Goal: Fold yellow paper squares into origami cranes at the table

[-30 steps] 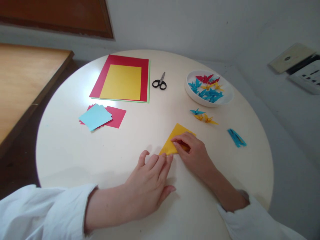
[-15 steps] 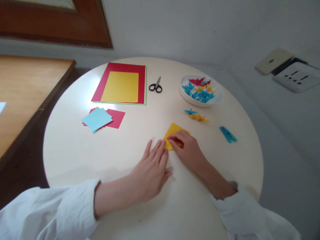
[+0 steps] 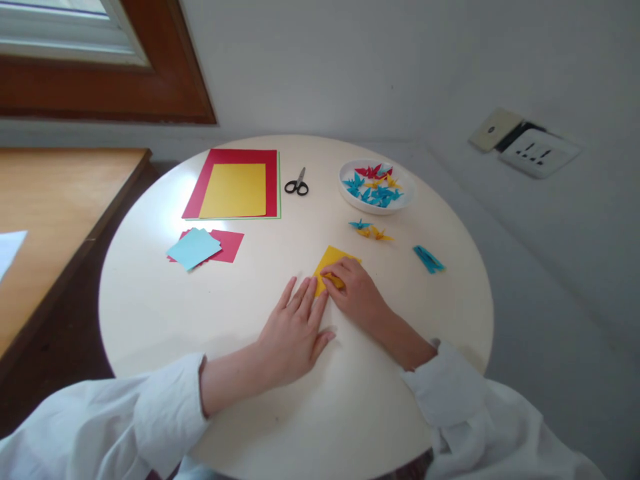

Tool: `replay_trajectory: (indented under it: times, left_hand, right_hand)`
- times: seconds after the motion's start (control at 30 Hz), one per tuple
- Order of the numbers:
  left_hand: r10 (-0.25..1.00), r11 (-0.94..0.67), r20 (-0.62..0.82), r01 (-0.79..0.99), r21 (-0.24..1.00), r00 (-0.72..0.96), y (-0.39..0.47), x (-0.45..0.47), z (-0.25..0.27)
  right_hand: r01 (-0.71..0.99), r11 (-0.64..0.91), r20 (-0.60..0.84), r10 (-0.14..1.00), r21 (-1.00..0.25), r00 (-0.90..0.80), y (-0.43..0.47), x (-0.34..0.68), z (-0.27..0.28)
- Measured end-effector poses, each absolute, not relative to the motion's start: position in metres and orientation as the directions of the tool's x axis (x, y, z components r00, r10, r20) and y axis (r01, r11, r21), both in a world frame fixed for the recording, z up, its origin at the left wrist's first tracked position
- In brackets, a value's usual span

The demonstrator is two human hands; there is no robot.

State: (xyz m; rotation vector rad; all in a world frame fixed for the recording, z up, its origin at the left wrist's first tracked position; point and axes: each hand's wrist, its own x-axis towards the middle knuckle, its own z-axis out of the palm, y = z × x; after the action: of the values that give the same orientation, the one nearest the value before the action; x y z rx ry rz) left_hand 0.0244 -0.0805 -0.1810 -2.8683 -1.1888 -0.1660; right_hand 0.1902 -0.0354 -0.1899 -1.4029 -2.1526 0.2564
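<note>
A small yellow origami paper (image 3: pixel 327 257) lies on the white table in front of me, partly covered by my hands. My left hand (image 3: pixel 295 327) rests flat, fingers spread, with its fingertips at the paper's lower left edge. Over the paper's right part, my right hand (image 3: pixel 355 290) is closed, thumb and index finger pinched together at a lifted or folded bit of it. The palm side of that hand is hidden. Beyond the paper sit a blue folded crane (image 3: pixel 361 225) and yellow folded cranes (image 3: pixel 376 233).
A white bowl (image 3: pixel 406 200) holds several red, blue and yellow cranes. Blue folded strips (image 3: pixel 429 259) lie at the right. Black-handled scissors (image 3: pixel 297 185) are near large red (image 3: pixel 200 193) and yellow sheets (image 3: pixel 235 190). Light blue squares (image 3: pixel 195 248) overlap red ones (image 3: pixel 230 245) at left.
The camera view has shifted, so the table and everything on it appear a little further left. Both hands keep nearly the same pose at the yellow paper.
</note>
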Motion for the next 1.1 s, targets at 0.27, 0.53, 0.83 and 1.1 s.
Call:
replay_trajectory:
  times: [0.27, 0.53, 0.83, 1.1]
  left_hand:
    - [0.695, -0.708, 0.178, 0.706, -0.005, 0.697, -0.079, 0.022, -0.186]
    - [0.693, -0.704, 0.218, 0.71, -0.004, 0.688, -0.078, 0.022, -0.188]
    - [0.703, -0.7, 0.204, 0.713, 0.033, 0.681, -0.077, 0.021, -0.188]
    - [0.732, -0.661, 0.24, 0.75, 0.022, 0.637, -0.079, 0.018, -0.197]
  right_hand:
    - [0.899, 0.287, 0.338, 0.925, -0.329, -0.172, -0.048, 0.198, -0.189]
    - [0.923, 0.166, 0.373, 0.927, -0.347, -0.027, -0.05, 0.216, -0.193]
    - [0.804, 0.528, 0.421, 0.817, -0.273, -0.394, -0.082, 0.192, -0.194]
    - [0.83, 0.51, 0.397, 0.826, -0.227, -0.4, -0.082, 0.192, -0.198]
